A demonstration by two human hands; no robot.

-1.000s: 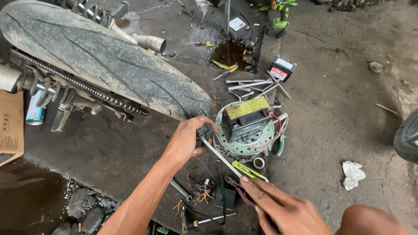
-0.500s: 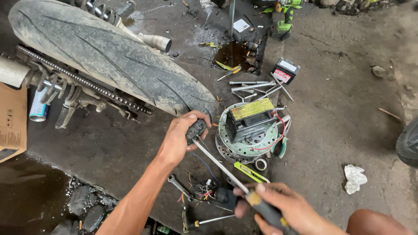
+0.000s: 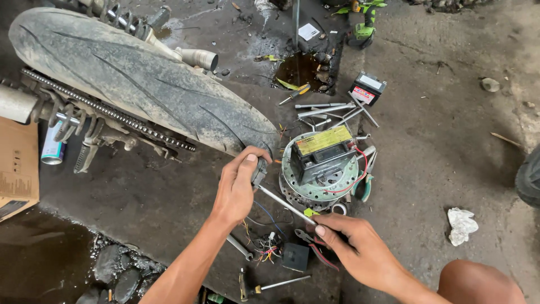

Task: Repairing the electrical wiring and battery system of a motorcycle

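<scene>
My left hand (image 3: 237, 190) grips a small dark part (image 3: 259, 170) just in front of the motorcycle tyre (image 3: 129, 79). A screwdriver's metal shaft (image 3: 284, 204) runs from that part down to my right hand (image 3: 360, 254), which is closed around the handle. The tip meets the part inside my left fingers. Beside both hands, a black battery with a yellow top (image 3: 323, 153) sits on a perforated brake disc (image 3: 315, 194), with a red wire looping off it.
A drive chain (image 3: 112, 112) runs under the tyre. A spray can (image 3: 53, 149) and cardboard box (image 3: 17, 169) lie left. Metal rods (image 3: 332, 110), a small battery (image 3: 368, 88), an oily puddle (image 3: 301, 70), loose wires (image 3: 264, 247), a white rag (image 3: 462, 223), and another tyre (image 3: 530, 177) are around.
My right hand has moved up the screwdriver toward my left hand and now covers the handle. My left hand keeps its hold on the small part.
</scene>
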